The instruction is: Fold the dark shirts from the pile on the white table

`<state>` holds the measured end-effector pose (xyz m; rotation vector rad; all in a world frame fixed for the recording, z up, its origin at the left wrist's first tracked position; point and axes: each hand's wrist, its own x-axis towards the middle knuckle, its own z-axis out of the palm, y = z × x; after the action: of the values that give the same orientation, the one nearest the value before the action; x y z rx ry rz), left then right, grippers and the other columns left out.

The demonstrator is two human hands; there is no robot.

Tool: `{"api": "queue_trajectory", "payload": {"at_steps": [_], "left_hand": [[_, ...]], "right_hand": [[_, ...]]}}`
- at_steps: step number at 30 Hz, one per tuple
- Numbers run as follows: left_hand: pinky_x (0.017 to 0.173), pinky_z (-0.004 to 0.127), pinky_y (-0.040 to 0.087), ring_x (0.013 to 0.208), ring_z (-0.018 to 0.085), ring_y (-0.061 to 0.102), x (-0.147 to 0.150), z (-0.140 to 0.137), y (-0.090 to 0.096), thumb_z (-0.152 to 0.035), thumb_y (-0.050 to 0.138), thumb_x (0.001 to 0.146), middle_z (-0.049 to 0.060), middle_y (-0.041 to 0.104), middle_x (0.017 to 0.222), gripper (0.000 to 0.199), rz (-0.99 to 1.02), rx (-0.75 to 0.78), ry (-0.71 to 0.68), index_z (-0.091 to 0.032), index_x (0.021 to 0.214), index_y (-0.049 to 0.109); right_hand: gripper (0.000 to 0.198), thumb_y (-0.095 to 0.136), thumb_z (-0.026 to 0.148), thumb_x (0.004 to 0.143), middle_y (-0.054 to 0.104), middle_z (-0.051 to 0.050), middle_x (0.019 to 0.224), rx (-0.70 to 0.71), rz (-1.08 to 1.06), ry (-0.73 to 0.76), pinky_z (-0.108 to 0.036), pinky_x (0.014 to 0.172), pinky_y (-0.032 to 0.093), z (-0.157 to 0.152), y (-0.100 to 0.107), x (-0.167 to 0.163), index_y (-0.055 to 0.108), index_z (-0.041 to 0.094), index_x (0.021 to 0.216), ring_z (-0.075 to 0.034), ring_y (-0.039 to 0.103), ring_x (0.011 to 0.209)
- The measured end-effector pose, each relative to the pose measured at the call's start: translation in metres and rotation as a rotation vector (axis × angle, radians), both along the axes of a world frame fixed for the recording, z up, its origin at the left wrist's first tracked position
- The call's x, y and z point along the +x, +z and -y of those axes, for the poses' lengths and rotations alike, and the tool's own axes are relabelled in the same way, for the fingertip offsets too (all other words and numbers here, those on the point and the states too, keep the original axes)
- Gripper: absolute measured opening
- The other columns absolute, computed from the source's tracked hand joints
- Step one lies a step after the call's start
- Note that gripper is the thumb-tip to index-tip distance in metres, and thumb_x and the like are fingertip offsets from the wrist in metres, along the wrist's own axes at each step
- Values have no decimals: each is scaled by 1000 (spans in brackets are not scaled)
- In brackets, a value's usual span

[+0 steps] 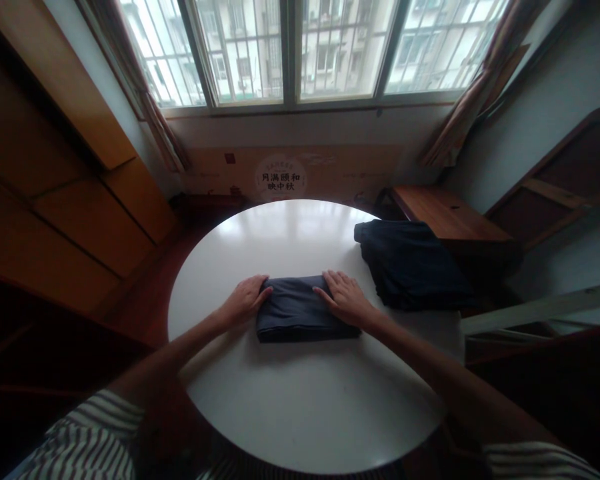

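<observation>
Resting my left hand [244, 298] at the far left corner of the folded dark grey cloth [297, 310] and my right hand [349, 298] over its far right corner, I have both sets of fingers extended and unclenched, thumbs spread inward onto the top layer, though I can't tell whether the left fingertips tuck under. The cloth lies flat around the middle of the round white table [300, 407], well in from the near edge, while a larger dark folded garment [410, 263] covers part of the far right edge.
</observation>
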<state>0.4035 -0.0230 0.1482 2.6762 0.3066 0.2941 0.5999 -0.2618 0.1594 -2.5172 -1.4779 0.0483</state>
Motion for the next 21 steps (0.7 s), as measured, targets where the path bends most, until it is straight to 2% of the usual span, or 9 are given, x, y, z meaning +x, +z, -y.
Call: {"api": "queue_trajectory", "payload": {"at_steps": [3, 5, 9, 15, 21], "left_hand": [[99, 39, 47, 109, 26, 63, 20, -12, 13, -64, 39, 94, 16, 68, 117, 68, 20, -210, 35, -10, 130, 58], [86, 35, 51, 94, 25, 67, 35, -18, 20, -69, 48, 87, 13, 72, 105, 69, -65, -327, 14, -12, 119, 66], [69, 28, 48, 81, 22, 65, 51, -25, 28, -70, 61, 76, 9, 73, 91, 61, -222, -381, -89, -14, 96, 74], [70, 27, 46, 79, 19, 62, 44, -33, 32, -61, 64, 79, 6, 70, 86, 51, -251, -380, -176, -14, 98, 72], [73, 26, 47, 83, 20, 64, 44, -31, 35, -63, 62, 81, 7, 72, 93, 54, -287, -484, -175, -14, 101, 71]], "right_hand": [[63, 31, 54, 101, 62, -21, 129, 22, -116, 127, -40, 106, 39, -13, 16, 28, 58, 7, 134, -31, 56, 123], [54, 43, 51, 97, 67, -20, 114, 5, -190, 227, -34, 98, 44, -21, 24, 45, 67, 8, 119, -27, 63, 108], [45, 56, 52, 89, 68, -14, 94, -27, -294, 282, -31, 79, 49, -24, 29, 65, 72, 11, 97, -23, 63, 86], [58, 55, 70, 81, 65, -5, 80, 143, -579, 235, -27, 65, 46, -4, 15, 69, 67, 14, 89, -18, 59, 74], [56, 66, 67, 73, 65, -4, 78, 260, -660, 135, -27, 62, 45, 3, 12, 60, 67, 14, 91, -17, 59, 71]]}}
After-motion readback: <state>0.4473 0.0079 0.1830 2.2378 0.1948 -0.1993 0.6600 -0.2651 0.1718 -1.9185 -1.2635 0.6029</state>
